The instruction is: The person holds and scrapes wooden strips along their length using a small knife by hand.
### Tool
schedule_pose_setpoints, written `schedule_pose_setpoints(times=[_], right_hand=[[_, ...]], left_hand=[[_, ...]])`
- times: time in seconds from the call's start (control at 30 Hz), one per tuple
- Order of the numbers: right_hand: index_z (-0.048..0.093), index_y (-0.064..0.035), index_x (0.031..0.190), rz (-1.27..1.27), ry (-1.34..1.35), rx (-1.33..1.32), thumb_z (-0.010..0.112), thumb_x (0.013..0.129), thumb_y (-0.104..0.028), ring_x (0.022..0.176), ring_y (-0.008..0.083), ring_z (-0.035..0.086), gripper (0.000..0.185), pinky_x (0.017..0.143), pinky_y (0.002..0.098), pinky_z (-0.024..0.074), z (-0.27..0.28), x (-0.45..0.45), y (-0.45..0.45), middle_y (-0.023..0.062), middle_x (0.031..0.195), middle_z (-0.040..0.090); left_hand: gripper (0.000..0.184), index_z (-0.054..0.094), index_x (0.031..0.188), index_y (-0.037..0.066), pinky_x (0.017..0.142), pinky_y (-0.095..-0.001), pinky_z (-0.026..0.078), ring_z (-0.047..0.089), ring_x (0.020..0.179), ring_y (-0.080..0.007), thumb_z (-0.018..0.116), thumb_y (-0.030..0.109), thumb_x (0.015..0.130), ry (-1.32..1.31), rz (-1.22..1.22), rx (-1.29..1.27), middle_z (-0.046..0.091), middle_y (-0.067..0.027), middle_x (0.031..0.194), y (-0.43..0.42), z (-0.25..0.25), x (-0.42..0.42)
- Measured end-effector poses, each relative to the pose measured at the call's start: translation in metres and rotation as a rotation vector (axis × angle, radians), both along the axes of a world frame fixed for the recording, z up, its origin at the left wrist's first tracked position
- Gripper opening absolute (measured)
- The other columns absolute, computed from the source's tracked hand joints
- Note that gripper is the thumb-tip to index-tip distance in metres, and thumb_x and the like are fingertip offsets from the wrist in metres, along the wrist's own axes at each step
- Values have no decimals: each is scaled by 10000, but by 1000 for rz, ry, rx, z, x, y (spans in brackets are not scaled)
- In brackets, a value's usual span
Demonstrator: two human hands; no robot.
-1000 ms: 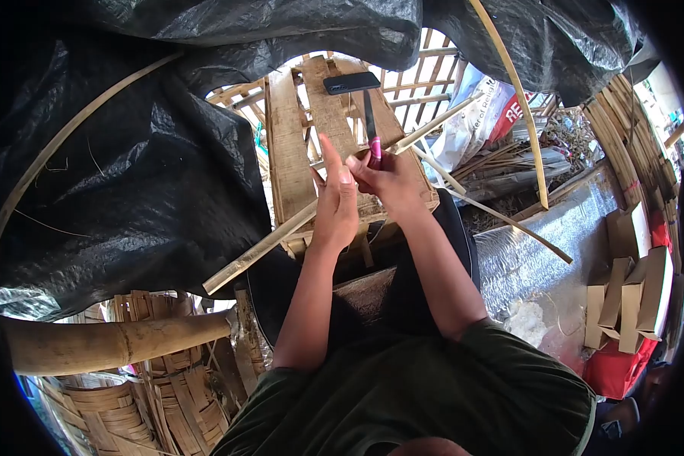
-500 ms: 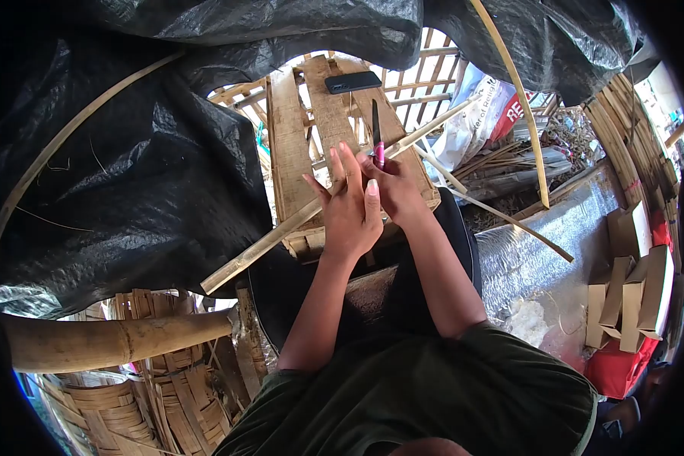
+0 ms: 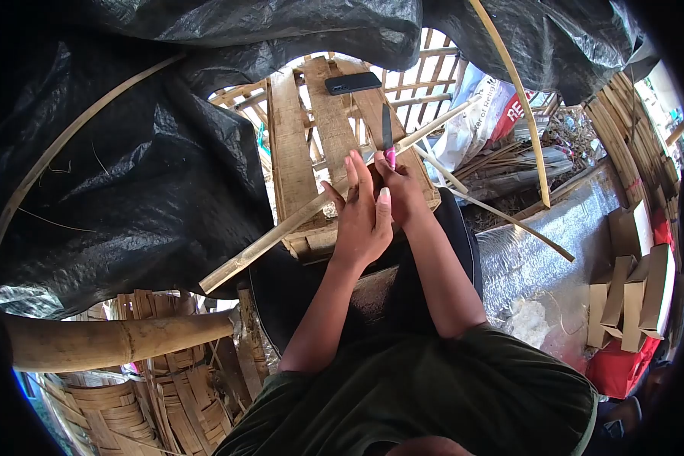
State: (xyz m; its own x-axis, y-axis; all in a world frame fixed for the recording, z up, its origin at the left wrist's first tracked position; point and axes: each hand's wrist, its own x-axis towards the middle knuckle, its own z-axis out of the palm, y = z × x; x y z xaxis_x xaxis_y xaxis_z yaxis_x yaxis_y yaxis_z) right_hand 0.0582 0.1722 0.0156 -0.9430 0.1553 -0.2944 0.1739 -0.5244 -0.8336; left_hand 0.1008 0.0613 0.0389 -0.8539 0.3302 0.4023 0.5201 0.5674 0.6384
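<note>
My right hand (image 3: pixel 405 191) is closed around the pink handle of a knife (image 3: pixel 387 129), whose dark blade points away from me. Just left of it, my left hand (image 3: pixel 361 224) is open, fingers stretched out and thumb apart, close to my right hand. Whether the two hands touch, I cannot tell. A long split bamboo strip (image 3: pixel 254 251) lies slantwise across the wooden bench (image 3: pixel 292 144), passing beneath both hands. At the bench's far end lies a dark phone (image 3: pixel 353 83).
Black plastic sheeting (image 3: pixel 129 190) hangs at left and overhead. A curved bamboo strip (image 3: pixel 520 95) and a thin stick (image 3: pixel 517 222) are to the right. Cardboard boxes (image 3: pixel 634 296) stand beyond a silvery surface (image 3: pixel 547 251). A thick bamboo pole (image 3: pixel 121 342) and woven baskets (image 3: pixel 106 410) sit lower left.
My left hand has shifted a little to the right. The knife in my right hand has moved slightly right, its blade tilting a bit. The bamboo strip stays almost in place.
</note>
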Motion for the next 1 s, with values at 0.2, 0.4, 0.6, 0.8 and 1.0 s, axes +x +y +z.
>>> schedule_pose_setpoints(times=[0.2,0.4,0.6,0.8,1.0], right_hand=[[633,-21,819,72,-16,-259,616,952,-340,518,131,531,345,492,276,419,-6,-3,9,47,658,610],[631,-12,825,172,40,3,622,951,-303,549,99,519,317,488,246,399,14,10,12,41,689,608],[639,7,857,46,-31,123,616,944,-229,597,100,529,253,530,271,440,27,18,4,28,714,593],[574,18,1113,192,92,2,465,972,-224,809,220,644,301,657,342,518,26,26,10,128,982,639],[564,15,1151,172,36,41,530,970,-246,839,216,648,320,731,333,530,1,11,20,117,997,641]], left_hand=[[711,-177,1505,88,1134,-539,-118,296,1416,-351,158,493,1025,-221,-187,315,190,-243,1556,-5,4,-2],[740,-140,1501,32,1130,-558,-127,113,1462,-378,170,502,1021,-113,-23,173,157,-269,1555,-15,-4,-13],[702,-95,1508,17,1143,-549,-103,89,1466,-369,198,440,1032,-57,-53,13,138,-265,1558,-6,9,0],[673,24,1497,-60,1115,-609,-104,114,1461,-381,296,331,1022,30,-115,-243,329,-316,1460,4,14,11],[691,-43,1500,-38,1117,-602,-114,125,1459,-378,249,377,1030,33,-64,-82,303,-328,1469,6,3,6]])
